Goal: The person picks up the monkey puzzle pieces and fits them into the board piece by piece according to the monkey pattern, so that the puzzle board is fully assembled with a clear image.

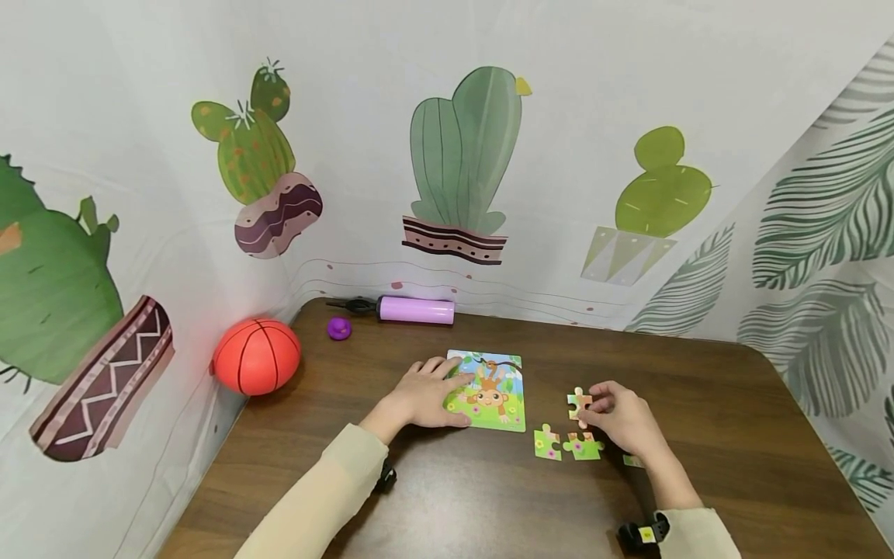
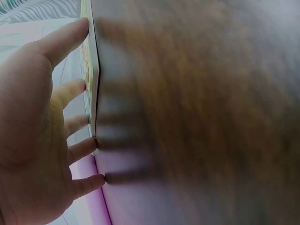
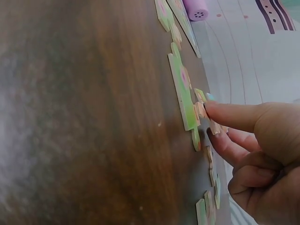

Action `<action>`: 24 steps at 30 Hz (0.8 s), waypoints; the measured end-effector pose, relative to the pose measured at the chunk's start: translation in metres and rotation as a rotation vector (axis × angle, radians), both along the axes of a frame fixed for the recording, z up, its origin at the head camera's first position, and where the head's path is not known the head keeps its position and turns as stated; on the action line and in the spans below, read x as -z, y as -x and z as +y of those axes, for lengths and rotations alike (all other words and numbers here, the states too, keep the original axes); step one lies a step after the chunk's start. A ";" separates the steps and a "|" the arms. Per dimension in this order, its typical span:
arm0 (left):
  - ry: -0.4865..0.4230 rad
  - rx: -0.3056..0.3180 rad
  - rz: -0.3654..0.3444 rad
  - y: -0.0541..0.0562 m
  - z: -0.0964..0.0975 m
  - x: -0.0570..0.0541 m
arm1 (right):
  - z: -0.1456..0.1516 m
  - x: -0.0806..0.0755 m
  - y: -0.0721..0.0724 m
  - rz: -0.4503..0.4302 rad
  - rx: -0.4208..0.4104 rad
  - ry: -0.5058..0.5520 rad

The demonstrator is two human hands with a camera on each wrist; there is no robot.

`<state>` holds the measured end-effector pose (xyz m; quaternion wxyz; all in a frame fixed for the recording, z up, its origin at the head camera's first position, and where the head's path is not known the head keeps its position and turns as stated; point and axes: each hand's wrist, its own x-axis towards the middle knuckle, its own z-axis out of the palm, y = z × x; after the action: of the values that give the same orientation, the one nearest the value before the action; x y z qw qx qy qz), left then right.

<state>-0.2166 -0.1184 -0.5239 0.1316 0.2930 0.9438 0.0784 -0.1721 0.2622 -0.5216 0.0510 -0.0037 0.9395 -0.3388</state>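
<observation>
My left hand [image 1: 422, 394] rests, fingers spread, over the left edge of a square picture card [image 1: 506, 404] showing a hanging monkey. In the left wrist view, the thumb and some fingertips touch the card's edge, while the little finger reaches the table. To the right, my right hand [image 1: 621, 419] pinches an orange-and-white jigsaw piece [image 1: 576, 402] between thumb and fingers. Just in front of that piece lie a green jigsaw piece [image 1: 547, 446] with flowers and a green-and-orange one [image 1: 585, 448]. Another green piece [image 1: 632, 461] is partly hidden by the right wrist.
Several more pieces [image 3: 201, 213] lie beyond the right hand in its wrist view. At the table's back left are a purple hand pump [image 1: 417, 310] and a small purple toy [image 1: 339, 328]. A red ball [image 1: 257, 357] sits at the left edge. A cactus-print curtain [image 1: 349, 155] hangs behind.
</observation>
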 end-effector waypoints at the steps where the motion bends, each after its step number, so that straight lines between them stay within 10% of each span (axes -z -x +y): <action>1: -0.003 0.001 0.001 0.000 0.000 0.000 | 0.000 0.000 0.000 0.006 0.000 0.002; 24: -0.008 0.006 0.023 -0.001 0.000 -0.002 | -0.003 0.002 0.010 0.059 0.059 0.205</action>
<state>-0.2155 -0.1181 -0.5217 0.1198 0.2971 0.9441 0.0784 -0.1822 0.2595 -0.5232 0.0126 0.0088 0.9006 -0.4343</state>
